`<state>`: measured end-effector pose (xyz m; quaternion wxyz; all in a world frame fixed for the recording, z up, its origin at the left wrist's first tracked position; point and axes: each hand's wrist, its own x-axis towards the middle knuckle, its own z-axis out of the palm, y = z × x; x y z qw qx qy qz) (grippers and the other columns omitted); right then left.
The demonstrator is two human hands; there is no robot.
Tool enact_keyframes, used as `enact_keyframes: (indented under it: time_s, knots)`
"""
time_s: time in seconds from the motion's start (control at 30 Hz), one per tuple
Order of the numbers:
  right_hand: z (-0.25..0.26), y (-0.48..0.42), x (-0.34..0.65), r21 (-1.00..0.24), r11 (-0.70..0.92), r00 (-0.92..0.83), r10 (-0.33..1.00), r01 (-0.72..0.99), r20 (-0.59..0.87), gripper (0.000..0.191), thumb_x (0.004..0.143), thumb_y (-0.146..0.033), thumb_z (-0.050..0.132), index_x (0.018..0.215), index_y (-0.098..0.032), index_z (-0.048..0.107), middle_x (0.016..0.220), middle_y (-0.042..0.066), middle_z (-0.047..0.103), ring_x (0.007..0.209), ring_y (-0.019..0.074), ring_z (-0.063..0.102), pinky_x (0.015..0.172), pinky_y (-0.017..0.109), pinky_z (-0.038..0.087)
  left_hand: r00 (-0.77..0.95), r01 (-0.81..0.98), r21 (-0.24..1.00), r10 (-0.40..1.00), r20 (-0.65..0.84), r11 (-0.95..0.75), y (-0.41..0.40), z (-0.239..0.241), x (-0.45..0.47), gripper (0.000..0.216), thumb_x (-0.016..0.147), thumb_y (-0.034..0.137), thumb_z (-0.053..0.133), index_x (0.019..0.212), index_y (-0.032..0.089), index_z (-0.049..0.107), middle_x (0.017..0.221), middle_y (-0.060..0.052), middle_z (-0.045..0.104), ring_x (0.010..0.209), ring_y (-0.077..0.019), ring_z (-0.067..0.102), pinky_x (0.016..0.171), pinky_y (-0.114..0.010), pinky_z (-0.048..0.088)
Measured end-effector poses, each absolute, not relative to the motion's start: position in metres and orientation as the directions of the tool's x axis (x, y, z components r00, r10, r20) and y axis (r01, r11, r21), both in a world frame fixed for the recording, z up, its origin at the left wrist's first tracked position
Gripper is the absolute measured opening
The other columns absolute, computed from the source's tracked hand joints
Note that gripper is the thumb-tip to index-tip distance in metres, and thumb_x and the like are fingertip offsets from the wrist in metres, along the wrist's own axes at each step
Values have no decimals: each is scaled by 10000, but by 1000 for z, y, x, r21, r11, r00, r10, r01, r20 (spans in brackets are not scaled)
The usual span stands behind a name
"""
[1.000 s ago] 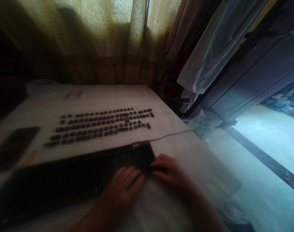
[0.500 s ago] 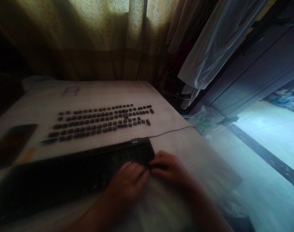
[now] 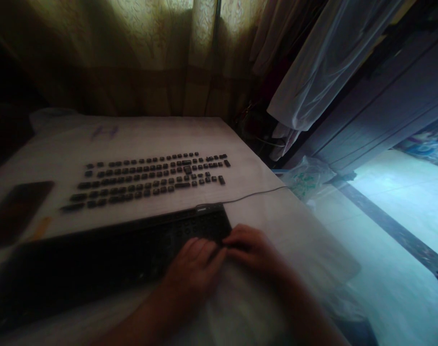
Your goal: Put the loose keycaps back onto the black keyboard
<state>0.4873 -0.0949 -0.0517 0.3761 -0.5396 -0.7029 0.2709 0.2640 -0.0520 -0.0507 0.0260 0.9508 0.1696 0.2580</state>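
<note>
A black computer keyboard base (image 3: 107,259) with its keys off lies along the front of the table. My left hand (image 3: 194,269) is closed over its right end, fingers together on top and thumb reaching toward my right hand. At the front right corner of the keyboard, my right hand (image 3: 253,250) is closed in a pinch. Whatever sits between those fingertips is too dark and small to make out. Behind the keyboard, loose black keycaps (image 3: 139,185) stand in several rows on the white tabletop.
A dark phone-like slab (image 3: 19,209) lies at the left, beside a small orange-brown strip (image 3: 42,228). From the keyboard a thin cable (image 3: 255,194) runs over the table's right edge. A clear plastic bag (image 3: 303,180) is beyond that edge. Curtains (image 3: 139,53) hang behind the table (image 3: 190,132).
My left thumb has shifted slightly right, closer to my right fingertips. My right hand stays at the keyboard corner. The keycap rows look the same; the view has tilted a little.
</note>
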Motion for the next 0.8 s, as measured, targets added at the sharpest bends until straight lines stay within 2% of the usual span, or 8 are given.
enact_keyframes:
  time_s: [0.17, 0.47, 0.8]
  knots:
    - [-48, -96, 486, -768, 265, -123, 963, 583, 239, 114, 870, -272, 707, 958, -223, 761, 829, 39, 703, 746, 162, 671, 685, 292, 549, 797, 328, 144, 355, 488, -934, -52, -49, 265, 292, 1019, 215, 427, 1247, 164, 602, 1114, -83, 642, 1030, -227, 589, 983, -428, 478]
    - [-47, -98, 486, -771, 259, -93, 963, 581, 253, 145, 860, -188, 643, 946, -232, 751, 829, 36, 719, 751, 165, 676, 705, 296, 555, 801, 326, 157, 360, 478, -932, -52, -52, 265, 305, 1011, 212, 440, 1263, 159, 604, 1115, -105, 641, 1043, -245, 584, 968, -451, 484]
    - [-51, -97, 486, -800, 251, -52, 963, 545, 266, 87, 854, -236, 693, 889, -230, 773, 787, 32, 677, 693, 145, 657, 619, 258, 538, 811, 316, 173, 360, 462, -933, -51, -52, 265, 308, 989, 197, 484, 1276, 161, 589, 1128, -102, 638, 1045, -242, 590, 980, -451, 479]
